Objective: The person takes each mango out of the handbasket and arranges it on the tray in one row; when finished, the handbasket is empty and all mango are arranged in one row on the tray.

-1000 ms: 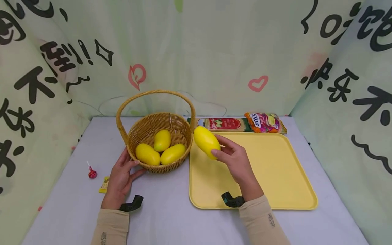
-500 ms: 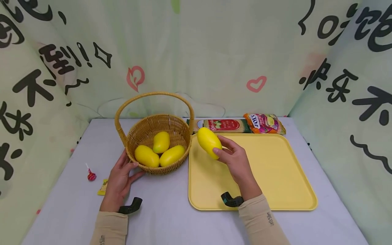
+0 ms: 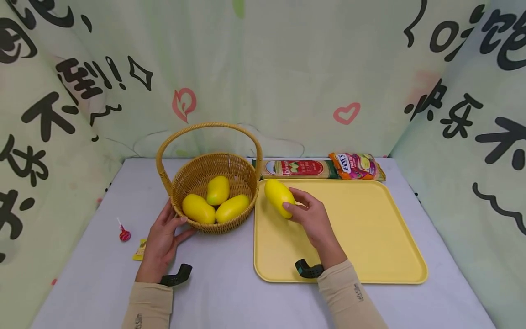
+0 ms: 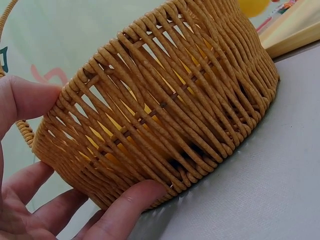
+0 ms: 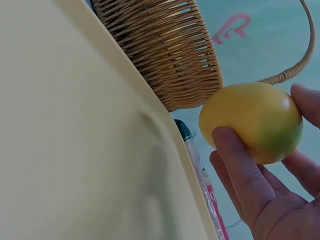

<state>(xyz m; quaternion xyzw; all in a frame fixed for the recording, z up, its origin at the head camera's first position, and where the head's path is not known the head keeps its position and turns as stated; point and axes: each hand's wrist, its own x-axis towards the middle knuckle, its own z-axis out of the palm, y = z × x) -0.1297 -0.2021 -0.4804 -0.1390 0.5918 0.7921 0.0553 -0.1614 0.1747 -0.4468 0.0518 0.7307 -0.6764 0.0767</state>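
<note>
In the head view a wicker basket [image 3: 205,167] with a tall hoop handle stands left of centre, three yellow mangoes [image 3: 231,208] inside it. My left hand [image 3: 162,244] holds the basket's near left side; the left wrist view has the thumb at the rim and fingers along the lower wall. Above the left part of a yellow tray [image 3: 345,233], my right hand [image 3: 310,219] grips another mango [image 3: 276,194] between thumb and fingers. That mango [image 5: 255,120] has a greenish patch in the right wrist view, where the basket shows behind it.
Behind the tray lie a long package with a red label [image 3: 300,168] and an orange candy bag [image 3: 357,166]. A red lollipop [image 3: 124,234] and a small yellow packet [image 3: 139,250] lie left of my left hand. Printed curtains [image 3: 267,68] enclose the table.
My right hand has come down slightly with the mango, lower over the tray's left part. The left hand and the basket stay in place.
</note>
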